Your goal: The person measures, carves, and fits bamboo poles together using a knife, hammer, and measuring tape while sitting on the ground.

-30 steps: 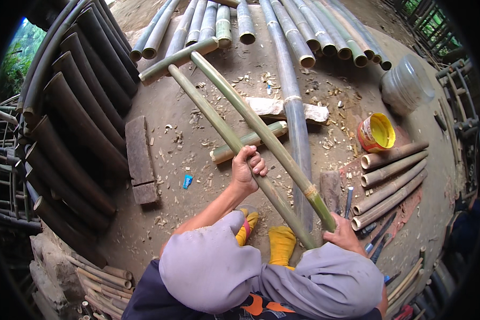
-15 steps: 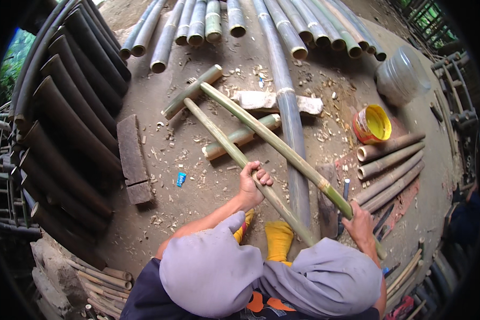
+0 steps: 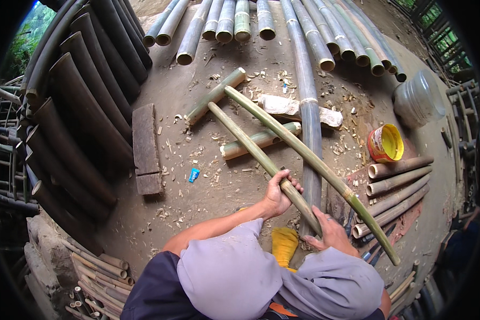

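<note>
My left hand [image 3: 279,195] is wrapped around a slim bamboo pole [image 3: 244,140], a short way above its near end. My right hand [image 3: 333,230] is at that near end, its fingers and thumb spread on either side of the pole. A second, longer bamboo pole [image 3: 304,152] slants alongside, right of the first, with neither hand on it. The far ends of both poles meet a short, thick bamboo piece [image 3: 217,96]. Another short bamboo piece [image 3: 258,141] lies crosswise beneath the poles.
A long grey bamboo pole [image 3: 310,133] lies over a whitish block [image 3: 328,116]. A yellow paint tub [image 3: 376,145], cut bamboo lengths [image 3: 392,208] and a clear plastic jar [image 3: 418,100] are at right. Dark curved bamboo [image 3: 85,112] and a wooden block [image 3: 144,146] are at left.
My right hand has let go of the longer pole and moved left to the near end of the first pole. My left hand keeps its grip. The view has shifted.
</note>
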A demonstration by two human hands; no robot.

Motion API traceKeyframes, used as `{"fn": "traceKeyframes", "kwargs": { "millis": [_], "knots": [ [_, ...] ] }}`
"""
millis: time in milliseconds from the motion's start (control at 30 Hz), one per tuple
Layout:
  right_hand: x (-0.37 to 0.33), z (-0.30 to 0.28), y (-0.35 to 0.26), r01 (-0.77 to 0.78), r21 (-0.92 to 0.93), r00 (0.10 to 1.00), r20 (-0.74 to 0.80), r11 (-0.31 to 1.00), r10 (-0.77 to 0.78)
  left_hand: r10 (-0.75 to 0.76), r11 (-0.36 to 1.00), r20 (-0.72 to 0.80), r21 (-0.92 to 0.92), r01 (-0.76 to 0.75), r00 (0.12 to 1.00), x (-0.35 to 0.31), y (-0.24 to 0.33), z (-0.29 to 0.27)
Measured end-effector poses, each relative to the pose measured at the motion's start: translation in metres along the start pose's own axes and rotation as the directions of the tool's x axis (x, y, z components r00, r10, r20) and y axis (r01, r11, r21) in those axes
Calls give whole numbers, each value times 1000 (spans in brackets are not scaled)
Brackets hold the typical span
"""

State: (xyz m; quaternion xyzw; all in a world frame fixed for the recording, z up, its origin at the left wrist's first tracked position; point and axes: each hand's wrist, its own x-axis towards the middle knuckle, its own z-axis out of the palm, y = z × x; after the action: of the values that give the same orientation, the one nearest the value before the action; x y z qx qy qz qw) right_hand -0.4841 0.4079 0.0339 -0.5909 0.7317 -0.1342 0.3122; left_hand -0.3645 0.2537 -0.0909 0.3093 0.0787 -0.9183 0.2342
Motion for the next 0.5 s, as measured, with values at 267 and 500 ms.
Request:
{"fn": "traceKeyframes", "kwargs": {
  "millis": [267,500],
  "knots": [
    [3,-5,18,-274,127,953,172,953,250,566,-457,563,822,-339,602,-26,112,-33],
    [8,-12,13,-306,44,924,253,951,286,729,-655,361,615,439,581,33,302,-22]
  ]
}}
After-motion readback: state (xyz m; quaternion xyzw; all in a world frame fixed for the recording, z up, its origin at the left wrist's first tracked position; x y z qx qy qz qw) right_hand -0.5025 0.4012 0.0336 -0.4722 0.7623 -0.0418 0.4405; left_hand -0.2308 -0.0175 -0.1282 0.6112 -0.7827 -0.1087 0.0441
